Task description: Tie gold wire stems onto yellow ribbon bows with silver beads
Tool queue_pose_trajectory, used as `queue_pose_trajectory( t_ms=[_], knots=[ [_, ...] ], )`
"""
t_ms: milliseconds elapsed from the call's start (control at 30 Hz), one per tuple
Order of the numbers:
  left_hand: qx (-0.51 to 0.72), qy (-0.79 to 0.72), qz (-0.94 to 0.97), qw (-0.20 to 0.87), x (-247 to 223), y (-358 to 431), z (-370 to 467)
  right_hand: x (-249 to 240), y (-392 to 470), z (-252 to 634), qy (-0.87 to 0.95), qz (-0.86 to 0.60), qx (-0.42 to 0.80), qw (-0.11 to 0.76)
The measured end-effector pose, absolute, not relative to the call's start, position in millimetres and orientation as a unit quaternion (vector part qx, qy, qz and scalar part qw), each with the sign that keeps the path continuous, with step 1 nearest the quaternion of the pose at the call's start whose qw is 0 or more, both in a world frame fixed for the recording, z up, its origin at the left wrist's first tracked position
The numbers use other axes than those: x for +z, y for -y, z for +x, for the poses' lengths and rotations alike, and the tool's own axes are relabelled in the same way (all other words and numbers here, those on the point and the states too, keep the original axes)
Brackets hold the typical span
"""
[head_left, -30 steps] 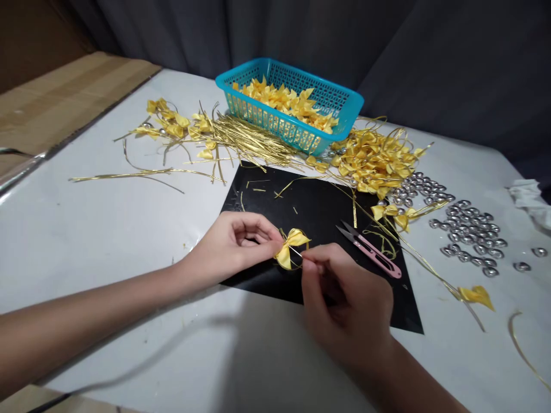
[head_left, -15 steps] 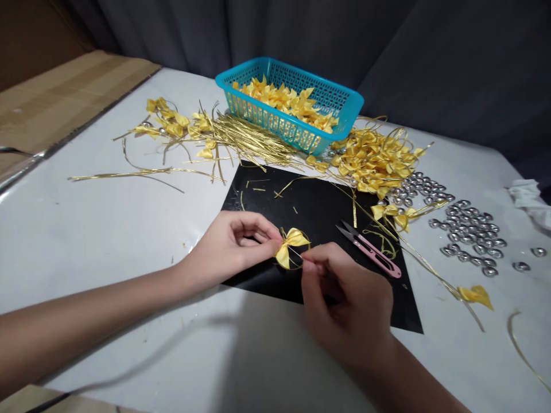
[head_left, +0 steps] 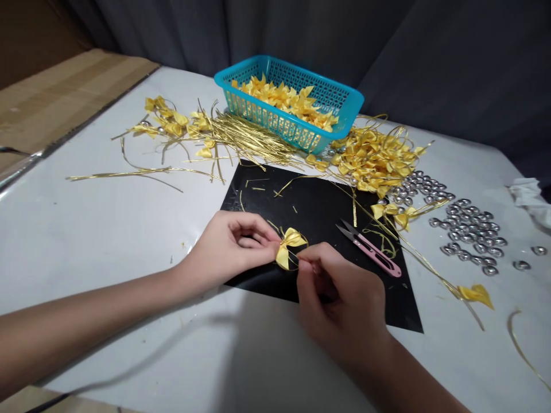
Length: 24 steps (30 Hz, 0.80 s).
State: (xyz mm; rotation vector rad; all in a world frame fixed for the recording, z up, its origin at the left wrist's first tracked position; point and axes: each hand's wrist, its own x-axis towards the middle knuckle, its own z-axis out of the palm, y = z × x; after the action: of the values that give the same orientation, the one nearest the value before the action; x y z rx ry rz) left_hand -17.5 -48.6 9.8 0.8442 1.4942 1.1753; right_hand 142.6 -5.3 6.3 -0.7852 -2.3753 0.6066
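Over the black mat (head_left: 267,287), my left hand (head_left: 235,244) pinches a yellow ribbon bow (head_left: 284,255) between thumb and fingertips. Thin gold cord loops around the bow. My right hand (head_left: 344,292) is closed just right of the bow, its thumb and forefinger pinching a thin cord end (head_left: 293,256) that runs out from the bow. Pink-handled thread snips (head_left: 370,249) lie on the mat beyond my right hand, blades pointing up and left. Cord scraps (head_left: 258,189) are scattered on the mat.
A blue basket (head_left: 353,112) of yellow bows stands at the back. Before it lie gold cords (head_left: 253,140), with a heap of corded bows (head_left: 374,160) to its right. Silver beads (head_left: 469,229) spread over the white table (head_left: 107,241). More bows (head_left: 172,120) lie back left.
My right hand has shifted slightly left, closer to the bow. My left hand keeps its pinch on the bow, almost still.
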Motion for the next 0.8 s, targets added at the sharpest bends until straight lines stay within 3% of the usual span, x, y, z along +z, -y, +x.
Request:
queue_pose_trajectory(
  t_ms=[467, 800],
  knots=[
    [0.486, -0.621, 0.347, 0.508, 4.9, 49.0, -19.3, 6.2, 5.6, 142.5, 0.878, -0.303, 0.268, 0.256],
    [0.503, -0.626, 0.36, 0.475, 4.8, 47.2, -18.6, 3.1, 6.7, 133.3, 0.658, -0.424, 0.568, 0.254]
  ],
)
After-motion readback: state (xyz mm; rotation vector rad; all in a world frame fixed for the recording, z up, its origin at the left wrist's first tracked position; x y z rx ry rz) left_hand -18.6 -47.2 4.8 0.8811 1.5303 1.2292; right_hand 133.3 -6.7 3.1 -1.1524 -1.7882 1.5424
